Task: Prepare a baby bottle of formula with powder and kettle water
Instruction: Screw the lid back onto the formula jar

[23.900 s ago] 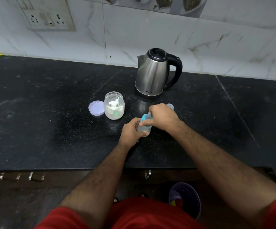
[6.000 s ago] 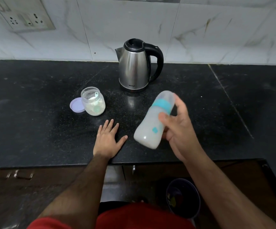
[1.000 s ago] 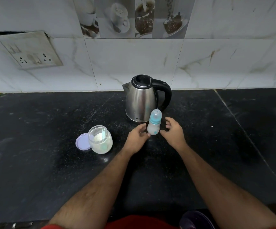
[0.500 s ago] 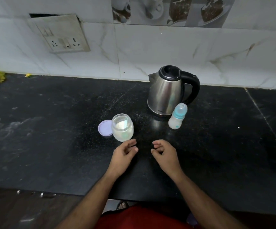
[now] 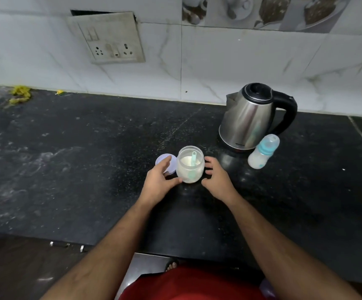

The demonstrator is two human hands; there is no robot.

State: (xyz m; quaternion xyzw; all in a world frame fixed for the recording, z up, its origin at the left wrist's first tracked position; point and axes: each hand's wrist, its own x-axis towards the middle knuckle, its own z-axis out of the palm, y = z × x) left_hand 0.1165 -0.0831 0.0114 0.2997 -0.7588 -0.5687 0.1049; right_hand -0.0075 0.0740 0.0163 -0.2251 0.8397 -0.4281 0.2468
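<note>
Both hands are flanking the open powder jar (image 5: pixel 190 167): left hand (image 5: pixel 158 182) touching its side and reaching over the lid (image 5: pixel 165 163) at 9 o'clock, right hand (image 5: pixel 215 180) spread, holding nothing. Jar looking light, slick plastic; grip mid-wall. Bottle (image 5: pixel 262 153) capped, milky, standing at 2 o'clock beside kettle (image 5: pixel 249 118).

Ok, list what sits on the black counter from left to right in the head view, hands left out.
Yellow scraps by the wall → purple lid → open powder jar with the scoop inside → steel kettle → capped baby bottle, milky inside.
</note>
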